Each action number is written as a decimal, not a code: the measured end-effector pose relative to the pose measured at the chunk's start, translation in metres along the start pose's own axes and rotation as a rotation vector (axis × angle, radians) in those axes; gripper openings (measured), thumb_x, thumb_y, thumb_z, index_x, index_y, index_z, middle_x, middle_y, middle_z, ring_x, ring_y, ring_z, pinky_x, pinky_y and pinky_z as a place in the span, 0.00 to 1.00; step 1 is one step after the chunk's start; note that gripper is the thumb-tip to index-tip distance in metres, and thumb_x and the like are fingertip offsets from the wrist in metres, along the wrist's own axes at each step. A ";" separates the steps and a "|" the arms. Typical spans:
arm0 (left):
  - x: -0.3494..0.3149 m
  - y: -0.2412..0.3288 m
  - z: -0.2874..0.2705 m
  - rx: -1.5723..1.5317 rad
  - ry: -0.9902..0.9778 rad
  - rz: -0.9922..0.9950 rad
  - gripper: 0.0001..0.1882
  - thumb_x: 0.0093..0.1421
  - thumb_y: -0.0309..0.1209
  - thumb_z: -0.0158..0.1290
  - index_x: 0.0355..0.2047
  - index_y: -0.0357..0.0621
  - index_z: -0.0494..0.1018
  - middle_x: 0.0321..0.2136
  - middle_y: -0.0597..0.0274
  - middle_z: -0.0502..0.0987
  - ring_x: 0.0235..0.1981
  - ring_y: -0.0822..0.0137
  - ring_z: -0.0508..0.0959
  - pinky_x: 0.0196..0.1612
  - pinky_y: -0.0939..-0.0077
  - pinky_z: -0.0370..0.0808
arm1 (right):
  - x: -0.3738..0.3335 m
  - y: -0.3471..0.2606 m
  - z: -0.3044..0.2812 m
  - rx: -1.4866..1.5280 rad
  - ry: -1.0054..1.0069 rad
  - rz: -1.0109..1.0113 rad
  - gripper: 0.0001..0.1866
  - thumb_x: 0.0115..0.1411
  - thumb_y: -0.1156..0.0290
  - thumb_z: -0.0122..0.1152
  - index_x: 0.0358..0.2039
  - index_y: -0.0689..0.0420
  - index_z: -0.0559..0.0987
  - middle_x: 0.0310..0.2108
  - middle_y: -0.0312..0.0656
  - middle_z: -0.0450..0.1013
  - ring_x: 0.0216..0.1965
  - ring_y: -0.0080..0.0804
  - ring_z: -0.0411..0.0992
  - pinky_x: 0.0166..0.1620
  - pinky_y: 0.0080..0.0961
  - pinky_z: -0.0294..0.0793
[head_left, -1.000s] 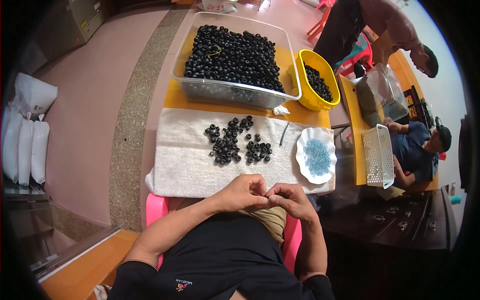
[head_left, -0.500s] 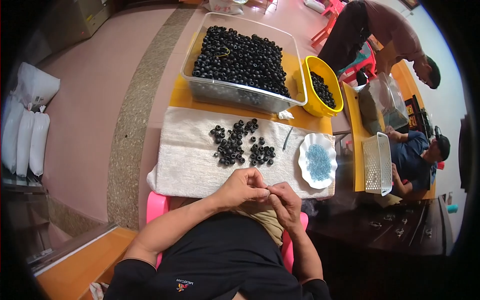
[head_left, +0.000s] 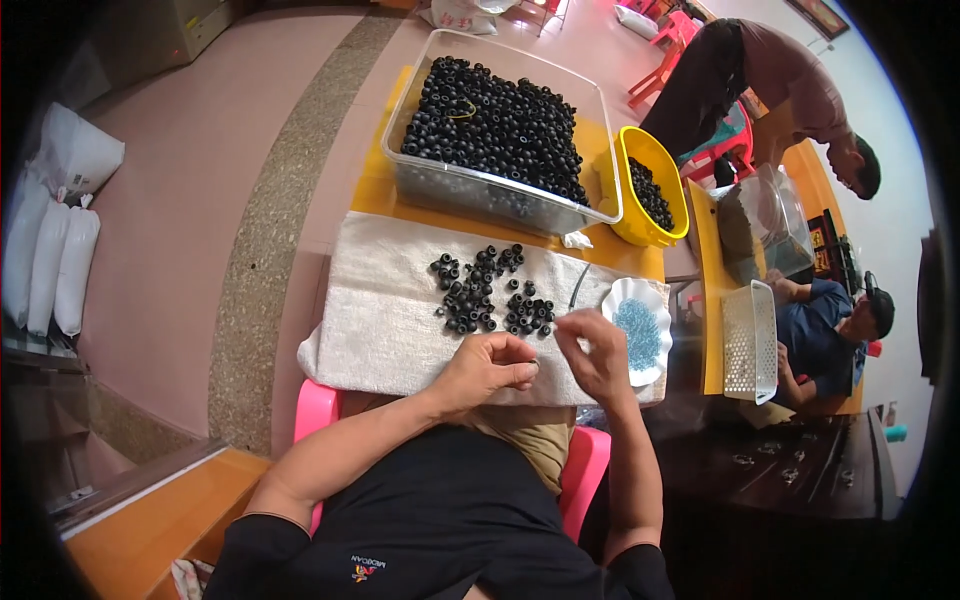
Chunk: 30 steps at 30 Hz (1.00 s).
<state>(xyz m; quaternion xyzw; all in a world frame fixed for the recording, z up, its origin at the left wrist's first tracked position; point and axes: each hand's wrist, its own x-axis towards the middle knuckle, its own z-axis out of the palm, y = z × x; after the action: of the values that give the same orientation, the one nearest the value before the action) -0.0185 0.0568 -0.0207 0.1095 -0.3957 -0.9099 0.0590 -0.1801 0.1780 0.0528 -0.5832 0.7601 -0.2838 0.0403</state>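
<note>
My left hand (head_left: 487, 372) is closed in a pinch over the near edge of the white cloth (head_left: 385, 330). A small dark piece barely shows at its fingertips; its kind is too small to tell. To the right, my right hand (head_left: 597, 352) is raised apart from the left, its fingers bent together; what they hold, if anything, cannot be made out. Just beyond both hands lie loose round black parts with holes (head_left: 468, 300). Beside my right hand stands a white scalloped dish (head_left: 655, 375) of tiny light-blue pieces (head_left: 637, 335). A thin dark strip (head_left: 578, 285) lies on the cloth.
Behind the cloth stand a large clear bin (head_left: 500, 185) heaped with black parts and a yellow tub (head_left: 640, 232) with more. A crumpled white tissue (head_left: 577, 240) lies nearby. At right are a white perforated basket (head_left: 750, 345) and two people. White sacks (head_left: 70, 265) stand far left.
My hands were together at the cloth's near edge; my right hand has moved away, up and to the right toward the dish. My left hand has stayed nearly in place.
</note>
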 end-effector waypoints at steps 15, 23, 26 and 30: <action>0.003 -0.007 -0.001 0.088 -0.037 0.010 0.09 0.61 0.24 0.59 0.41 0.35 0.76 0.33 0.64 0.80 0.32 0.75 0.80 0.39 0.80 0.78 | 0.061 0.010 0.039 -0.236 -0.166 0.038 0.10 0.55 0.72 0.64 0.38 0.58 0.82 0.40 0.44 0.77 0.42 0.45 0.74 0.45 0.37 0.74; 0.003 -0.008 -0.001 0.078 -0.023 0.018 0.09 0.61 0.24 0.59 0.41 0.34 0.76 0.32 0.64 0.80 0.32 0.75 0.79 0.38 0.79 0.78 | 0.075 -0.002 0.049 -0.228 -0.075 -0.067 0.11 0.55 0.70 0.64 0.39 0.57 0.83 0.42 0.45 0.75 0.45 0.46 0.74 0.46 0.37 0.74; 0.002 -0.006 -0.001 0.085 -0.011 0.005 0.10 0.61 0.25 0.60 0.41 0.34 0.76 0.32 0.64 0.80 0.32 0.75 0.79 0.38 0.79 0.78 | 0.079 -0.009 0.055 -0.344 -0.154 -0.031 0.12 0.55 0.69 0.65 0.40 0.57 0.82 0.42 0.46 0.75 0.46 0.46 0.73 0.47 0.37 0.74; 0.002 -0.008 -0.003 0.064 -0.019 0.015 0.10 0.60 0.25 0.60 0.42 0.34 0.76 0.32 0.63 0.80 0.32 0.75 0.79 0.38 0.79 0.78 | 0.075 -0.006 0.054 -0.301 -0.153 -0.032 0.14 0.55 0.69 0.65 0.42 0.57 0.82 0.41 0.45 0.74 0.46 0.46 0.73 0.47 0.37 0.74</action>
<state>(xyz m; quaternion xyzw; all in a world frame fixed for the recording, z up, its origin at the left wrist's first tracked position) -0.0198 0.0604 -0.0289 0.0998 -0.4260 -0.8973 0.0586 -0.1774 0.0879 0.0311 -0.6145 0.7793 -0.1224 0.0057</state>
